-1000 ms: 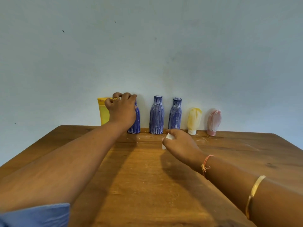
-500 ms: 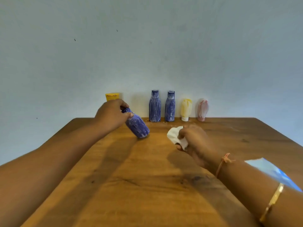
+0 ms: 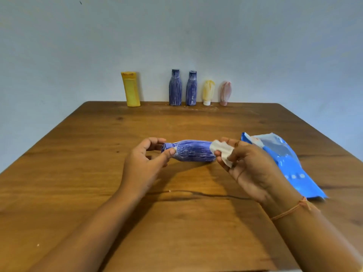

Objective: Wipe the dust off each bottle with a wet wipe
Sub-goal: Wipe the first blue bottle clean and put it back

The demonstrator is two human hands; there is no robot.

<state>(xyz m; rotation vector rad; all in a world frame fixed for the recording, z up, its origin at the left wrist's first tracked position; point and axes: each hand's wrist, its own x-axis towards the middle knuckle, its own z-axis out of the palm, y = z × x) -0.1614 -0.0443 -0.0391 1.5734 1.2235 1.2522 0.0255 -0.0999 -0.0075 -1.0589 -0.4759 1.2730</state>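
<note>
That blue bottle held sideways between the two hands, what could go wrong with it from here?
The blue bottle is pinched only at its neck by the left hand, so a firm rub from the wet wipe in the right hand might twist it loose onto the table. Its white dust could also smear rather than lift off.

A deep blue bottle streaked with whitish dust lies across a warm brown, dark-grained wooden bench, a white wipe at its base. Along a pale blue-grey wall stand a plain yellow bottle, two blue bottles striped white with dust, a pale yellow tube with a white cap and a dusty pink tube. A glossy bright blue packet carries white dots and a clear, greyish panel.
</note>
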